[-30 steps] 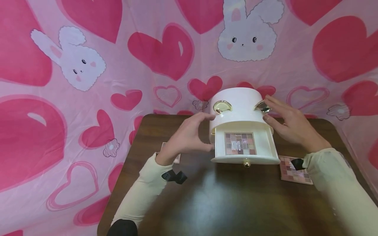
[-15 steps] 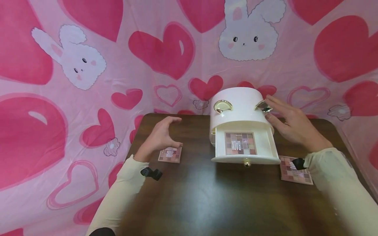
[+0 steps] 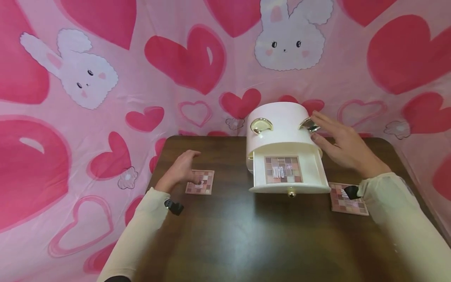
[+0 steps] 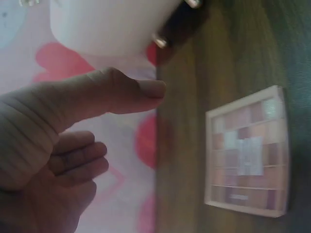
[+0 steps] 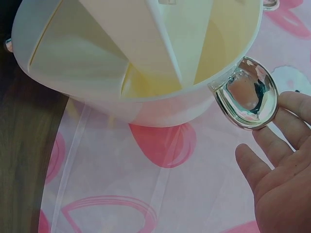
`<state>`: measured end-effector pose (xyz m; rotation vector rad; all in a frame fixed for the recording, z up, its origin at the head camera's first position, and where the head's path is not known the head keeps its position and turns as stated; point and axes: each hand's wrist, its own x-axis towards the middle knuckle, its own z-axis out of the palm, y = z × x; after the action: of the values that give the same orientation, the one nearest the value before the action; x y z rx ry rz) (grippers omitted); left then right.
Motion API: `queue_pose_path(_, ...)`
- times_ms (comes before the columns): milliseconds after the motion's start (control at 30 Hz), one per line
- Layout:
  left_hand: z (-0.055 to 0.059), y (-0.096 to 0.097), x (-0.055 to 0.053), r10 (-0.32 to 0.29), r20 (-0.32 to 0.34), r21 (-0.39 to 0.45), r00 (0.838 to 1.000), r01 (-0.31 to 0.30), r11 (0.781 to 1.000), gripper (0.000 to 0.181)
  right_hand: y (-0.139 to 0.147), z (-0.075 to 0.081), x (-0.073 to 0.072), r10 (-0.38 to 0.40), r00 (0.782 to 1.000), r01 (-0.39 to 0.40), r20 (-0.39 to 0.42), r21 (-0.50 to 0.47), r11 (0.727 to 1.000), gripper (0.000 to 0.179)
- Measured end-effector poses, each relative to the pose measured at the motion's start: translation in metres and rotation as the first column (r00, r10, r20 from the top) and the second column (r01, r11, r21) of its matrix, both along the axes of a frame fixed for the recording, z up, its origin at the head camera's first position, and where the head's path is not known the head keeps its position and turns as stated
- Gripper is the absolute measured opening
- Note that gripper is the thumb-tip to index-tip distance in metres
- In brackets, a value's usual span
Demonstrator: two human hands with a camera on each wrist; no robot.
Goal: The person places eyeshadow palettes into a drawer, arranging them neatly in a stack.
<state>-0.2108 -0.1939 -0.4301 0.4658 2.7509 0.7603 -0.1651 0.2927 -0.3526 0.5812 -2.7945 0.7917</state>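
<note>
Pink cloth [image 3: 176, 98] printed with red hearts and white rabbits hangs behind a dark brown worktop [image 3: 229, 235] with rounded back corners. Right of centre, by the back edge, stands a white box [image 3: 282, 111] with a curved top. Its drawer [image 3: 271, 189] is pulled out toward the front edge, a gold knob [image 3: 291, 192] at the middle of its front. Inside the drawer lies a square makeup palette [image 3: 282, 176] with a grid of muted shades and the word BACK on it. Two shiny gold handles [image 3: 261, 125] sit on the box, one on each side.

The right hand [image 3: 343, 145] is at the handle nearer the right edge; its fingers are extended and touch the rim without closing round it, the thumb apart. The left hand [image 3: 181, 168] hangs near the left edge, fingers relaxed and holding nothing, just above a second palette [image 3: 204, 188] that lies flat toward the back left corner; the left wrist view shows a gap between them. Close to the right edge lies a third palette [image 3: 345, 203], partly hidden by a small black device [image 3: 351, 192] at the cream sleeve [image 3: 384, 199]
</note>
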Motion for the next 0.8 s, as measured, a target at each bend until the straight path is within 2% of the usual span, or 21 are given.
queue_pose_path(233,-0.037,-0.013,-0.01,-0.005,0.077,-0.01,0.997,0.006,1.0,0.103,0.0,0.001,0.0,-0.004,1.0,0.004,0.009,0.005,1.0,0.066)
queue_pose_path(433,-0.061,-0.022,-0.014,-0.01,0.1,-0.058,0.995,0.016,0.998,0.106,-0.001,0.002,0.001,-0.011,1.0,0.011,0.006,0.011,1.0,0.065)
queue_pose_path(600,-0.077,-0.028,-0.017,-0.009,0.141,-0.122,0.99,0.026,0.992,0.106,-0.002,0.003,0.0,-0.014,1.0,0.014,0.001,0.005,1.0,0.064)
queue_pose_path(700,-0.084,-0.029,-0.018,-0.025,0.154,-0.179,0.988,0.053,0.982,0.105,-0.002,0.002,0.0,-0.013,1.0,0.013,-0.001,0.002,1.0,0.063)
queue_pose_path(800,-0.087,-0.029,-0.02,-0.027,0.161,-0.194,0.987,0.059,0.979,0.106,-0.002,0.001,0.0,-0.017,1.0,0.017,0.001,0.003,1.0,0.062)
